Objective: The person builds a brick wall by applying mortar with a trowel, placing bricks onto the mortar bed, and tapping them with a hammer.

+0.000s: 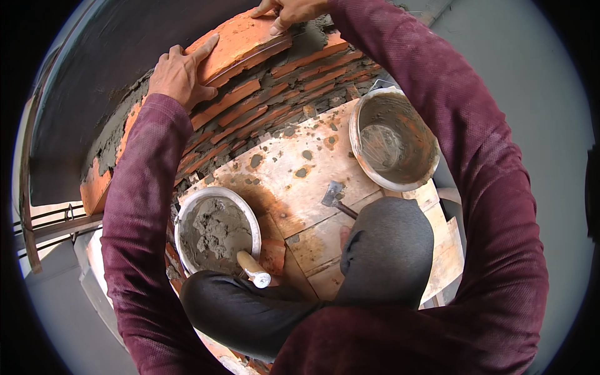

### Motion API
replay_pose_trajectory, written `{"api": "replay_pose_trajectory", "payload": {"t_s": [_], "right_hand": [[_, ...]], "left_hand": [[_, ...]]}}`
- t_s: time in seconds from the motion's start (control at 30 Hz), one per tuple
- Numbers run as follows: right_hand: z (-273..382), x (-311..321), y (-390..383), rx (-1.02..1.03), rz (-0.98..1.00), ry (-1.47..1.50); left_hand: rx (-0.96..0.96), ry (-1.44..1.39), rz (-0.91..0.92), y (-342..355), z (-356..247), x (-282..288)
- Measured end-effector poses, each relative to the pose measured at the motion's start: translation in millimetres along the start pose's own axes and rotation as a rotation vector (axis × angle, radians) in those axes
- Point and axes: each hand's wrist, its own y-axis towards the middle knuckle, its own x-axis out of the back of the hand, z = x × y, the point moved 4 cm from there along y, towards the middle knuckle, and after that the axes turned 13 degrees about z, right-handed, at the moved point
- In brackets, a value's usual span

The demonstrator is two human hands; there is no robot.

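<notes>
An orange brick (240,42) lies on top of a brick wall (240,115) with grey mortar between its courses. My left hand (178,74) grips the brick's left end, thumb on the near side and fingers over the top. At the right end, my right hand (289,12) holds the brick with its fingers bent over the edge; part of that hand is cut off by the frame's top. A thin line runs along the brick's near edge. Wet mortar (219,228) fills much of a white-rimmed bucket (181,231), where a tool with a wooden handle (252,269) stands.
A second bucket (357,147), smeared inside with mortar, stands on the right of the plank platform (306,219). A hammer-like tool (332,192) lies by my bent knee, its handle partly hidden. Mortar blobs dot the planks. A dark panel (106,94) rises behind the wall.
</notes>
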Motion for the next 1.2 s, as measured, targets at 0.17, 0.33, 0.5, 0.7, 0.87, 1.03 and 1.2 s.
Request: {"api": "replay_pose_trajectory", "payload": {"t_s": [0.17, 0.33, 0.5, 0.7, 0.87, 1.03, 1.2], "right_hand": [[-10.0, -4.5, 8.7, -0.02, 0.06, 0.114], [-5.4, -4.3, 7.9, -0.048, 0.092, 0.07], [19.6, 13.5, -32.3, -0.151, -0.002, -0.235], [92.9, -73.9, -149.8, 0.32, -0.114, 0.772], [62.4, -293.9, -244.2, -0.094, 0.212, 0.913], [105.8, -417.7, -285.7, -0.304, 0.17, 0.489], [112.0, -426.6, -291.1, -0.329, 0.152, 0.512]], "left_hand": [[0.049, -0.034, 0.048, -0.1, -2.4, 5.3], [0.077, -0.037, 0.06, -2.5, -6.5, 3.9], [0.037, -0.029, 0.021, 13.7, -18.0, 5.5], [-0.389, -0.861, 0.444, 28.3, 58.7, -10.7], [-0.448, -0.46, 0.31, -1.2, -10.8, 64.5], [-0.328, -0.059, 0.201, 9.0, -12.2, 28.4], [-0.33, -0.076, 0.168, 9.4, -20.5, 26.3]]}}
